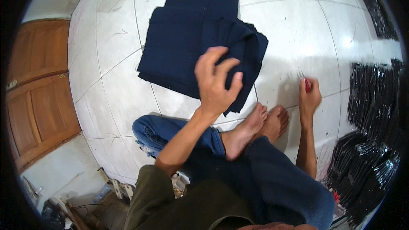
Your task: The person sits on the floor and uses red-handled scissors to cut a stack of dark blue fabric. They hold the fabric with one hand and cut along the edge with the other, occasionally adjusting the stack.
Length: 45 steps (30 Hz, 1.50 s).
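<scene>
A stack of dark navy fabric pieces (174, 44) lies on the floor ahead of me, its right part folded and fanned into several layers. My left hand (217, 79) is over the near right part of this stack, fingers spread and curved, with nothing between them. Whether its fingertips touch the cloth I cannot tell. To the right of the fabric, my right hand (310, 98) is closed around small red-handled thread snips (307, 85). Their two thin metal points stick out past the fingers, apart from the cloth.
My bare feet (272, 121) and jeans-covered legs are close to the stack's near edge. Bundles of glossy black strips (370, 98) line the right side of the white tiled floor (289, 25). A wooden door (42, 106) stands at the left, with clutter (98, 200) at the lower left.
</scene>
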### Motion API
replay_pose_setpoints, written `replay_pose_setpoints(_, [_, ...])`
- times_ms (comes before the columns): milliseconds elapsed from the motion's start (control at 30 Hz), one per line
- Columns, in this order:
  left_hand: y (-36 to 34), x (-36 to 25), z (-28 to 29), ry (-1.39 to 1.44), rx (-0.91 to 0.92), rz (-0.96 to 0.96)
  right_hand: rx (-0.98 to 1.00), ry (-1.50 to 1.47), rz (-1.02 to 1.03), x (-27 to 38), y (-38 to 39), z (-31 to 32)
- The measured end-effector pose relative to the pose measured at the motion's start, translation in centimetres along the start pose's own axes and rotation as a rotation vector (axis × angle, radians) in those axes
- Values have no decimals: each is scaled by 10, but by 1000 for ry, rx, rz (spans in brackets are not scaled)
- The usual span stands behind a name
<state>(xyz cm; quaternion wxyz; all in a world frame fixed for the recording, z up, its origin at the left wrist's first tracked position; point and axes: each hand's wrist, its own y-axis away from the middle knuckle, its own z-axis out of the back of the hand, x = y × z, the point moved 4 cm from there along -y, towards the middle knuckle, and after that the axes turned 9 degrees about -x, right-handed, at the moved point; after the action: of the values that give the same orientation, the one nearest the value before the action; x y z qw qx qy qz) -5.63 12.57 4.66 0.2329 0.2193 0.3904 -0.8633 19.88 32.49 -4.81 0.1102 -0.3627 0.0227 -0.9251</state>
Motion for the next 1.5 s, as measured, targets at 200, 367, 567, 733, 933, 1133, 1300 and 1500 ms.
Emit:
replay_pose_setpoints(200, [34, 19, 14, -233, 45, 359, -200, 211, -147, -75, 61, 55])
replay_pose_setpoints(367, [-7, -39, 9, 344, 506, 375, -246, 16, -297, -91, 94, 68])
replay_pose_setpoints(567, [-53, 3, 5, 31, 127, 89, -434, 90, -172, -78, 101, 61])
replay_pose_setpoints(733, [-35, 49, -15, -376, 267, 447, -406, 314, 76, -105, 101, 61])
replay_pose_setpoints(933, [-22, -35, -46, 311, 543, 508, -370, 245, -29, -103, 92, 58])
replay_pose_setpoints(1133, [27, -28, -2, -96, -73, 137, -162, -184, 211, -22, 28, 17])
replay_pose_setpoints(1300, [108, 77, 42, 442, -596, 1415, 94, -361, 502, 86, -57, -72])
replay_pose_setpoints(1500, [62, 131, 18, 387, -561, 1573, 410, -274, 378, 132, -33, -123])
